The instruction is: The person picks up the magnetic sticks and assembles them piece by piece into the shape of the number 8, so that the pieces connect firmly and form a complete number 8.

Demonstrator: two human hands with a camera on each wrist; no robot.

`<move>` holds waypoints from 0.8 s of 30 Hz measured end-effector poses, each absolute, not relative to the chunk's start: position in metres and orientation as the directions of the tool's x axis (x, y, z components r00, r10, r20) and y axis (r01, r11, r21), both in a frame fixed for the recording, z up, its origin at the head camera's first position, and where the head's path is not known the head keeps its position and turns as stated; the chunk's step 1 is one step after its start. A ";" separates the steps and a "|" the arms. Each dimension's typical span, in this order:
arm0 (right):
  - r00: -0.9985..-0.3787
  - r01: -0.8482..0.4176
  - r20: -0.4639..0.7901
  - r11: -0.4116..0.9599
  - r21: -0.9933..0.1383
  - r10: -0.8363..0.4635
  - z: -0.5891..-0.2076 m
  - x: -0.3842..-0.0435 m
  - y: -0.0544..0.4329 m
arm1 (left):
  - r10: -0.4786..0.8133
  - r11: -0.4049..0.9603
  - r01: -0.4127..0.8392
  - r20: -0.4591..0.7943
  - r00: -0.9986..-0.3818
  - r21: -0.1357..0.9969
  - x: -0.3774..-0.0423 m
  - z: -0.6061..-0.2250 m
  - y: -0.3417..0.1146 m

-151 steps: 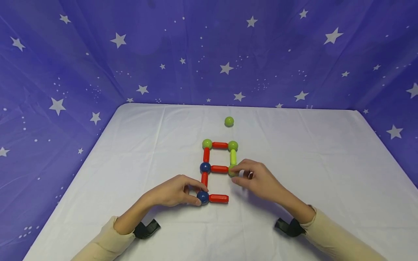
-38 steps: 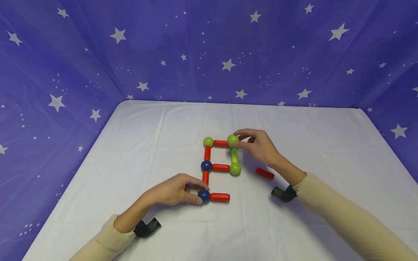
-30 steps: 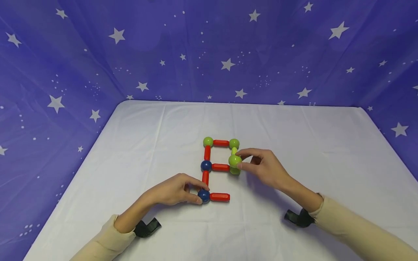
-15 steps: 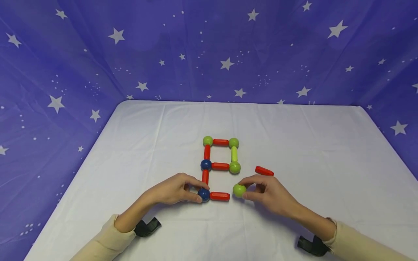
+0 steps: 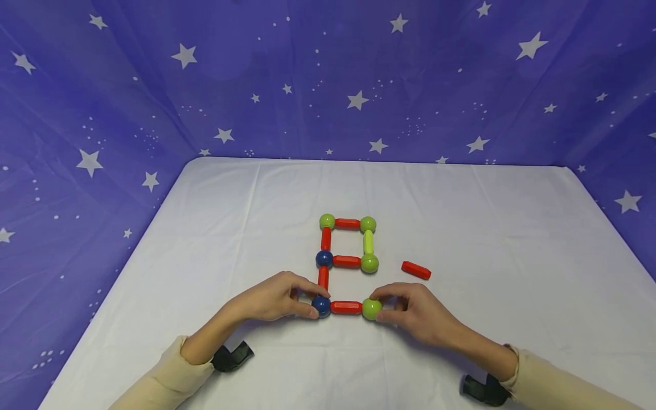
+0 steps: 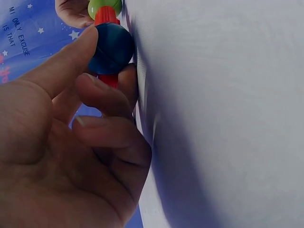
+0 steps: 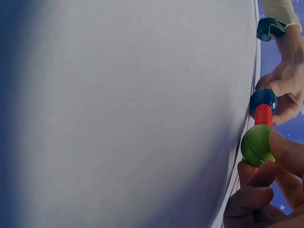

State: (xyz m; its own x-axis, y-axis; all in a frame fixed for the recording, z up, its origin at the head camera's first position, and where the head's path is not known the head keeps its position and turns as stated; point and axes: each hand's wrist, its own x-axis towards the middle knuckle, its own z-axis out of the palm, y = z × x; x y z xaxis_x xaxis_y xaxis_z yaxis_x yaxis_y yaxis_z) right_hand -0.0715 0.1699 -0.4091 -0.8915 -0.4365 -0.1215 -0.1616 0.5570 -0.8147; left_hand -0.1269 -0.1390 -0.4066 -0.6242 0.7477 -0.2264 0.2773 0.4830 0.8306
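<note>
My left hand pinches the near blue ball between thumb and index finger. With thumb and index finger, my right hand grips a green ball at the right end of the near red rod. That rod spans the two balls, also seen end-on in both wrist views. Behind, a red rod runs up to a second blue ball. From there, red rods, a light green rod and green balls form a closed square lying on the table.
A loose red rod lies right of the square, just beyond my right hand. White cloth covers the table. A purple star-patterned curtain stands behind and at both sides.
My right hand has brought the green ball from the table's far part down to the near rod's free end, where it touches. A red rod now lies loose on the right. My left hand stays put.
</note>
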 end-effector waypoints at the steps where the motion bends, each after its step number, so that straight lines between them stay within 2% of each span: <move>1: -0.892 -0.164 -0.121 0.560 -0.812 -0.436 -0.409 -0.071 0.170 | 0.748 0.483 0.279 -0.226 -0.624 0.830 -0.127 -0.407 -0.139; 24: -0.891 -0.195 -0.105 0.582 -0.790 -0.441 -0.409 -0.069 0.168 | 0.740 0.491 0.274 -0.230 -0.632 0.827 -0.125 -0.406 -0.139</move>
State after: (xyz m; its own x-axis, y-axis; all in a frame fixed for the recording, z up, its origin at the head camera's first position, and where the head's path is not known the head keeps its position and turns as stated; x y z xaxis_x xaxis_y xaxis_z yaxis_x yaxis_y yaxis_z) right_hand -0.0690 0.1684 -0.4088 -0.8911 -0.4415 -0.1053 -0.1949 0.5817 -0.7897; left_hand -0.1254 -0.1385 -0.4063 -0.6319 0.7401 -0.2304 0.2742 0.4914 0.8266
